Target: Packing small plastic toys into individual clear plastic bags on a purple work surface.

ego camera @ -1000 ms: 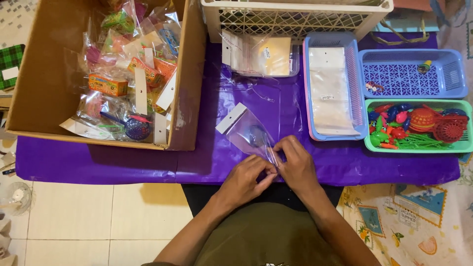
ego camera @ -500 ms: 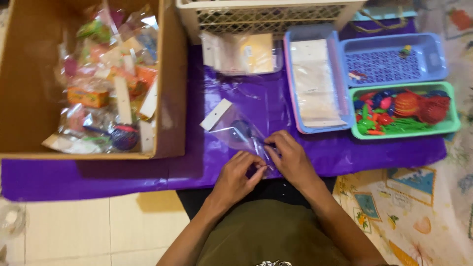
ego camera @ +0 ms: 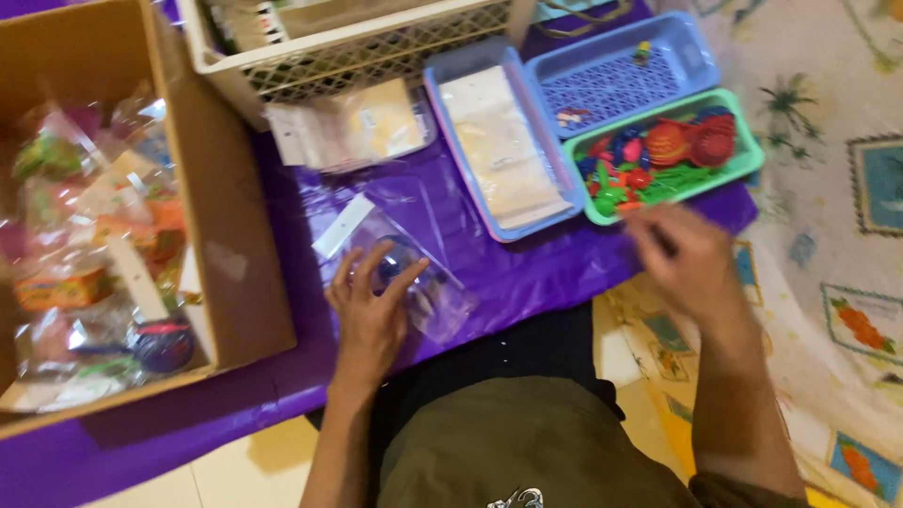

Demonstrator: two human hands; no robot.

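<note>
My left hand rests with spread fingers on a clear plastic bag that has a white header card and a small dark blue item inside, lying on the purple table cover. My right hand is blurred in motion just below the green tray of red, blue and green plastic toys; its fingers look loosely curled and I cannot tell whether it holds anything.
A cardboard box of packed toy bags stands at the left. A white lattice basket is at the back, a stack of clear bags before it. A blue tray holds empty bags; another blue tray sits behind the green one.
My right hand has left the bag and swung right toward the green tray. My left hand now lies alone on the bag. The camera view has tilted and shifted.
</note>
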